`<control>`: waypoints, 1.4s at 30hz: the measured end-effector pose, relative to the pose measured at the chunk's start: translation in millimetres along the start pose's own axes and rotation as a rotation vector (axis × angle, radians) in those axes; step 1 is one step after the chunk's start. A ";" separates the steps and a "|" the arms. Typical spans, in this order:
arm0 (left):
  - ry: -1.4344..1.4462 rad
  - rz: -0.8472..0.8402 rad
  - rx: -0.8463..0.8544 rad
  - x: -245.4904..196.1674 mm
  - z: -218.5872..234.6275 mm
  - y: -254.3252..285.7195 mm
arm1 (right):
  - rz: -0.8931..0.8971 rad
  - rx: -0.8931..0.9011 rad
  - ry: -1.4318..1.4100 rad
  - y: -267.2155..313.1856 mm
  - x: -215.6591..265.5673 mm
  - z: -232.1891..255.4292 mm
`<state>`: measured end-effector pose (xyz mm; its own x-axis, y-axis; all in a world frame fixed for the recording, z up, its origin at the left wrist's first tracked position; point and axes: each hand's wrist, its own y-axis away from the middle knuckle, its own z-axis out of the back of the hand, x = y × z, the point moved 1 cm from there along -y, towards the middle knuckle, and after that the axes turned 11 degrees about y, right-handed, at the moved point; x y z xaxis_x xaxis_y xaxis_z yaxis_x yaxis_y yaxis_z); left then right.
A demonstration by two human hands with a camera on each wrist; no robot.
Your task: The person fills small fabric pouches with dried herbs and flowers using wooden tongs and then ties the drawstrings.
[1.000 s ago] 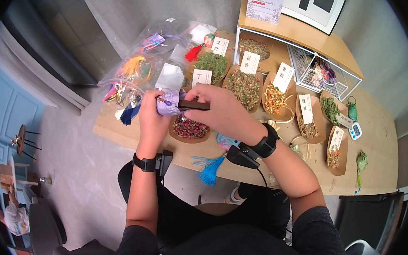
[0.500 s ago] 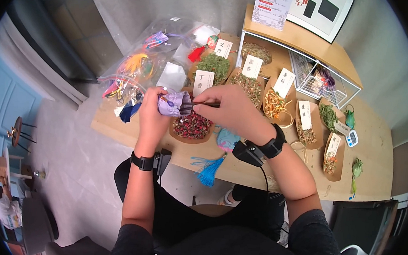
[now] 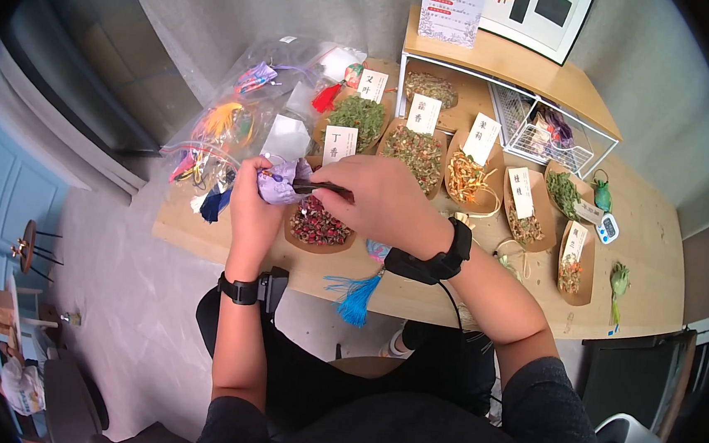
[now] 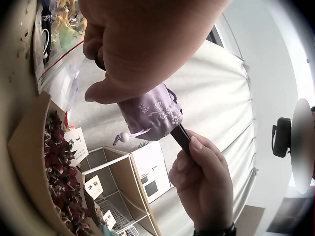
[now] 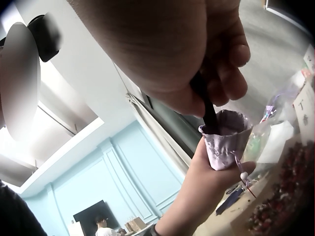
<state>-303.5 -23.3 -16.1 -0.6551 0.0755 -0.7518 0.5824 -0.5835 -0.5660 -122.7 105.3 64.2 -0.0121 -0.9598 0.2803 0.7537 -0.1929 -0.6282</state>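
A small lilac drawstring pouch [image 3: 281, 184] with embroidered flowers sits in my left hand [image 3: 253, 218], whose fingers and thumb wrap round its body. Its gathered mouth faces right in the head view and gapes in the right wrist view. Between the thumb and fingers of my right hand [image 3: 389, 199] is a slim dark brown tool [image 4: 181, 137], its far end inside the pouch mouth [image 5: 226, 120]. What lies deeper in the pouch is hidden. A white bead [image 4: 124, 136] hangs on the pouch's cord. Below both hands, a paper tray holds dried rosebuds [image 3: 321, 225].
Paper trays of dried herbs, such as green leaves [image 3: 356, 120] and orange petals [image 3: 466, 179], stand behind with label cards. Plastic bags with tassels [image 3: 225, 120] lie left. A blue tassel [image 3: 354, 296] hangs over the front edge. A shelf [image 3: 507, 75] and white timer [image 3: 608, 229] are right.
My right hand has tilted the dark tool and moved its tip into the pouch mouth. My left hand keeps its hold on the pouch. The head view has shifted slightly.
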 end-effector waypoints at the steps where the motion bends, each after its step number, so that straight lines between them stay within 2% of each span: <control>1: 0.006 0.009 0.004 -1.6 0.6 -0.1 | -0.030 0.033 -0.035 -0.1 -1.5 -0.5; 3: 0.017 0.026 0.010 -6.6 2.0 -0.5 | -0.089 0.098 -0.106 -0.3 -4.2 -1.1; 6: 0.007 -0.009 0.037 -8.0 0.2 1.0 | -0.043 0.081 -0.133 1.0 -5.5 -8.9; 9: -0.010 0.000 0.041 -12.0 -0.3 0.6 | -0.046 0.097 0.015 -2.2 -0.4 0.5; 12: -0.028 0.039 0.034 -6.2 1.4 -1.1 | -0.085 0.065 0.005 -2.0 -5.8 2.0; 18: -0.003 0.025 0.094 -23.3 -0.5 -0.6 | -0.272 0.229 -0.336 -2.3 -8.4 -5.8; 24: -0.060 0.027 0.069 -18.2 0.6 -0.8 | -0.076 0.040 -0.026 -0.5 -13.3 -6.9; 30: -0.013 0.045 0.073 -21.2 1.4 -0.8 | -0.259 0.148 -0.242 -2.3 -8.5 -4.6; 33: 0.015 0.026 0.085 -22.7 -2.2 -0.6 | -0.189 0.078 -0.248 0.1 -10.8 -14.8; 36: -0.092 -0.135 0.064 -18.7 -2.5 -0.6 | -0.147 0.097 -0.141 0.1 -9.4 -10.9; 39: -0.209 -0.196 0.039 -24.2 -2.4 -0.7 | -0.191 0.168 -0.084 -1.8 -9.3 -1.0; 42: -0.272 -0.228 0.002 -23.9 0.9 -3.2 | -0.225 0.098 -0.111 -2.8 -12.6 1.0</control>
<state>-290.1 -23.9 4.0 -0.8728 -0.0141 -0.4878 0.4051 -0.5783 -0.7082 -124.0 118.1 63.2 -0.1187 -0.8659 0.4859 0.8004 -0.3730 -0.4692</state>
